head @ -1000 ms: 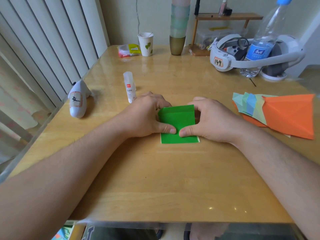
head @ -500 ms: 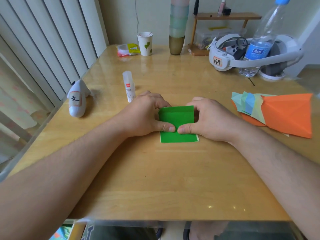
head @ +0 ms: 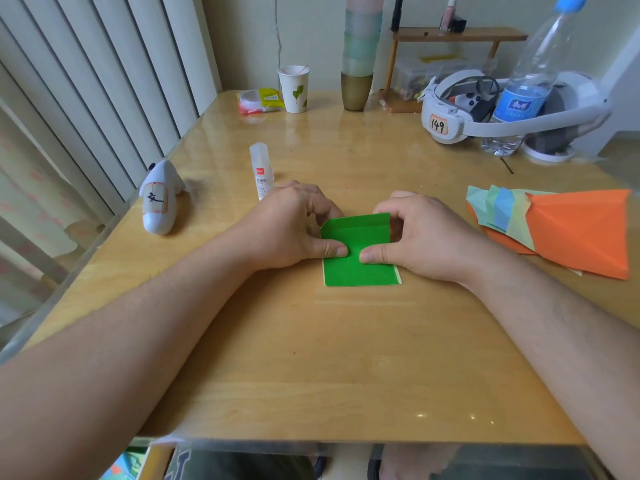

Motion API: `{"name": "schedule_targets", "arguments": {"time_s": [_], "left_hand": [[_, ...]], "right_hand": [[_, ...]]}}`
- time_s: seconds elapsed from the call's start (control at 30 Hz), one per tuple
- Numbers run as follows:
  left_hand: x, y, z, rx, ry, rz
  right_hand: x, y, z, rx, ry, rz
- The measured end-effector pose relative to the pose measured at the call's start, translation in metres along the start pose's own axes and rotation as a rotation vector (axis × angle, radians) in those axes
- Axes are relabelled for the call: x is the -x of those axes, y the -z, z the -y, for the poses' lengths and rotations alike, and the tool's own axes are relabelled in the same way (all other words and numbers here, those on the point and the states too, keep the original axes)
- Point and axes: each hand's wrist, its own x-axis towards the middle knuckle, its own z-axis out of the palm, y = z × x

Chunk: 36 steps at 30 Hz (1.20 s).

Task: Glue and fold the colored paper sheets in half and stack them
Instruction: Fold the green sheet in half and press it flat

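A green paper sheet (head: 356,271), folded over on itself, lies flat on the wooden table (head: 329,358) in the middle. My left hand (head: 287,226) holds its left side, thumb pressed on top and fingers curled at the far left corner. My right hand (head: 429,237) mirrors this on the right side, its thumb tip almost meeting the left one. A white strip shows along the sheet's near and right edges. A stack of folded colored sheets (head: 581,230), orange on top, lies to the right. A white glue stick (head: 261,171) stands upright just beyond my left hand.
A white toy figure (head: 159,199) lies at the left edge by the blinds. At the back stand a paper cup (head: 294,90), a snack packet (head: 259,100), stacked tumblers (head: 358,64), a headset (head: 457,112), a water bottle (head: 523,88) and a small wooden shelf (head: 457,34).
Both thumbs have crept slightly away from me over the green sheet. The sheet and everything else on the table stay where they were.
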Motion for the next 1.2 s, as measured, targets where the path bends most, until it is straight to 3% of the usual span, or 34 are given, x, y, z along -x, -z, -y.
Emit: {"name": "schedule_targets", "arguments": {"time_s": [0.7, 1.2], "left_hand": [[0.003, 0.006, -0.001, -0.020, 0.031, -0.016], [-0.007, -0.004, -0.012, -0.088, 0.021, -0.047]], "right_hand": [[-0.005, 0.000, -0.010, 0.055, -0.027, -0.099], [-0.014, -0.014, -0.006, 0.085, 0.051, -0.152]]}}
